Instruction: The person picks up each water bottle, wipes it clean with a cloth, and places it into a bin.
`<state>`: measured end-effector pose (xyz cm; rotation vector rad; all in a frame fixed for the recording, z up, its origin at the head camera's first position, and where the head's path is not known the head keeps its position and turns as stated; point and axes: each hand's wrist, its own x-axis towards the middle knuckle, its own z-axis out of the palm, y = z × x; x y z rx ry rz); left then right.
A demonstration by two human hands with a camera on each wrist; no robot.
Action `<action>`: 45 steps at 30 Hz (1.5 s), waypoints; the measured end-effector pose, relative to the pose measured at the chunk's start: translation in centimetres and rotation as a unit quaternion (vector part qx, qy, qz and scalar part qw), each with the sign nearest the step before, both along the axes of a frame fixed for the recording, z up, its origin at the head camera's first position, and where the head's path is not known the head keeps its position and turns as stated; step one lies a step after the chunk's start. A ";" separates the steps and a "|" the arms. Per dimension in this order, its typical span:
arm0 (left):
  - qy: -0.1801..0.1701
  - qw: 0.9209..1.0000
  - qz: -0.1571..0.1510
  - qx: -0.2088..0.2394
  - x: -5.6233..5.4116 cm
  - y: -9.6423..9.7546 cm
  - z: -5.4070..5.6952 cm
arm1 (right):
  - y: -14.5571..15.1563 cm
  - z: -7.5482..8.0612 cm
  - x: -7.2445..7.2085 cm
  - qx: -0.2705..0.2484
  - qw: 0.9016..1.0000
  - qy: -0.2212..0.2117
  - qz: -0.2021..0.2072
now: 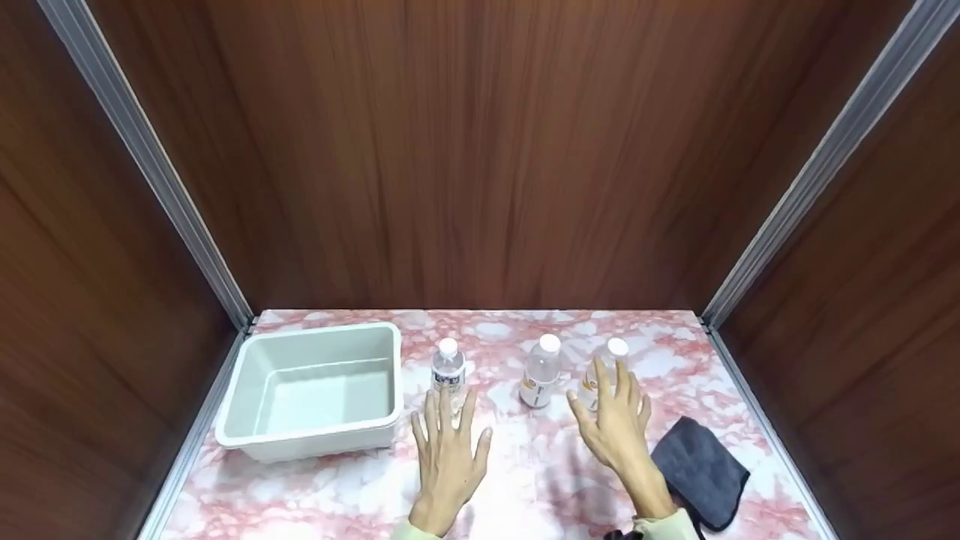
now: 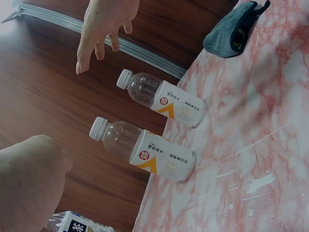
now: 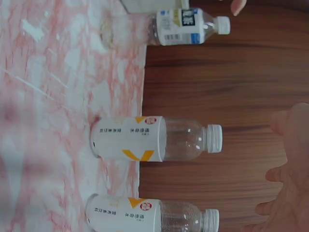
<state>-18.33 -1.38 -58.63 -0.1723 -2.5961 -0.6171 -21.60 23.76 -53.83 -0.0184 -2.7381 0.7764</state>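
Note:
My left hand (image 1: 448, 465) is held palm down with its fingers spread, nearest a clear bottle (image 1: 448, 367) with a white cap and a blue-and-white label. That hand overlaps the bottle's lower part in the head view. My right hand (image 1: 616, 429), fingers extended and apart, is in front of a white-capped bottle (image 1: 617, 349) with a white and orange label, partly hiding it. Between the hands a matching bottle (image 1: 541, 371) stands upright. In the right wrist view all three bottles stand on the table, and the right hand (image 3: 289, 174) is beside their caps, gripping nothing.
A pale grey-green plastic bin (image 1: 307, 435) sits at the left of the pink marbled table (image 1: 300, 510). A dark grey cloth (image 1: 701, 472) lies by the right forearm. Brown wood-grain panels (image 1: 480, 165) with metal corner posts (image 1: 150, 150) enclose the back and sides.

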 end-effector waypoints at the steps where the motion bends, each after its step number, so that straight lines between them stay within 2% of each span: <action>1: -0.002 1.000 -0.002 0.001 0.0 0.0 0.0 | 0.2 0.0 0.0 0.000 1.000 0.002 -0.001; 7: -0.010 1.000 -0.005 -0.001 0.2 -0.1 -0.1 | 1.5 0.1 0.2 0.003 1.000 0.002 -0.012; 15: 0.045 0.999 -0.003 -0.020 0.2 0.4 -1.0 | 3.8 -0.4 0.4 0.009 0.999 0.013 -0.039; 19: 0.060 0.998 0.001 -0.024 0.3 0.6 -1.4 | 5.2 -0.7 0.7 0.005 0.998 -0.003 -0.056; 24: 0.049 0.999 0.000 -0.023 0.3 0.8 -1.5 | 7.4 -1.0 1.0 0.002 0.996 -0.036 -0.080; 31: 0.028 0.999 -0.002 -0.019 0.3 0.7 -1.6 | 10.3 -2.0 0.9 -0.009 0.994 -0.049 -0.102; 37: 0.012 1.000 -0.002 -0.020 0.4 0.4 -1.9 | 12.3 -3.1 0.8 -0.013 0.987 -0.105 -0.123; 45: -0.002 1.000 -0.003 -0.023 0.9 0.5 -2.7 | 15.3 -5.5 1.0 -0.026 0.970 -0.211 -0.120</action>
